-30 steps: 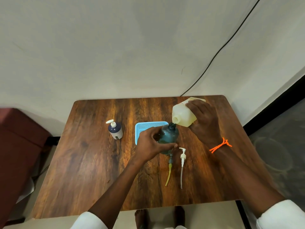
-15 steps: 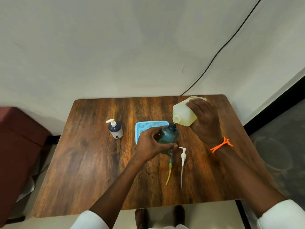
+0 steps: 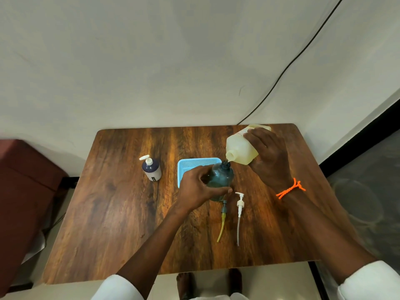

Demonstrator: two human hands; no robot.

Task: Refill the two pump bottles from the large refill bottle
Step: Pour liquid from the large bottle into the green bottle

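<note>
My left hand [image 3: 198, 188] grips a teal pump bottle [image 3: 221, 180] that stands open-necked at the table's middle. My right hand [image 3: 269, 156] holds the large pale-yellow refill bottle [image 3: 239, 149] tilted down, its mouth right above the teal bottle's neck. Two removed pump heads lie on the table in front: a teal one with a yellow tube [image 3: 223, 221] and a white one [image 3: 239, 210]. A dark blue and white pump bottle [image 3: 151, 168] stands to the left with its pump on.
A light blue mesh tray [image 3: 190, 164] lies behind my left hand. The wooden table [image 3: 121, 213] ends near my body. A dark red seat [image 3: 23, 191] stands at the left. A black cable [image 3: 287, 68] runs down the wall.
Almost nothing has moved; the refill bottle stays tilted over the teal bottle's neck, with only a slight shift of the whole view.
</note>
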